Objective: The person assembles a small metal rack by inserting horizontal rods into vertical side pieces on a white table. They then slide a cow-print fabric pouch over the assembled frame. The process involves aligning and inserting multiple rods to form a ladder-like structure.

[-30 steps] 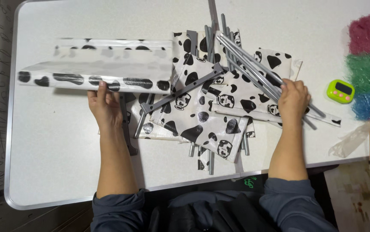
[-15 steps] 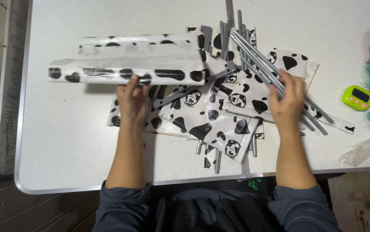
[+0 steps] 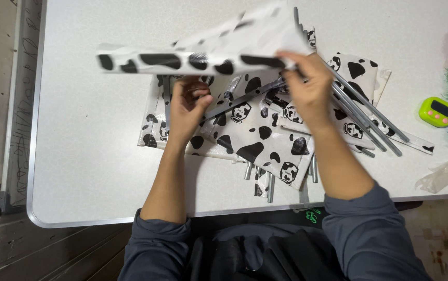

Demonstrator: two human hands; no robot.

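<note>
Compared with half a second ago, the folded cow-print panel [image 3: 198, 49] no longer lies flat on the white table [image 3: 94, 156]; its right end is raised and the right hand [image 3: 307, 91] has moved in from the grey metal rods [image 3: 369, 112] to pinch that end between thumb and fingers. The panel now tilts above the pile of cow-print fabric [image 3: 255, 140], held at its right end only, its left end extending well beyond the grip. The left hand [image 3: 185, 106] sits curled beneath the panel against a rod; whether it clasps anything cannot be determined.
</note>
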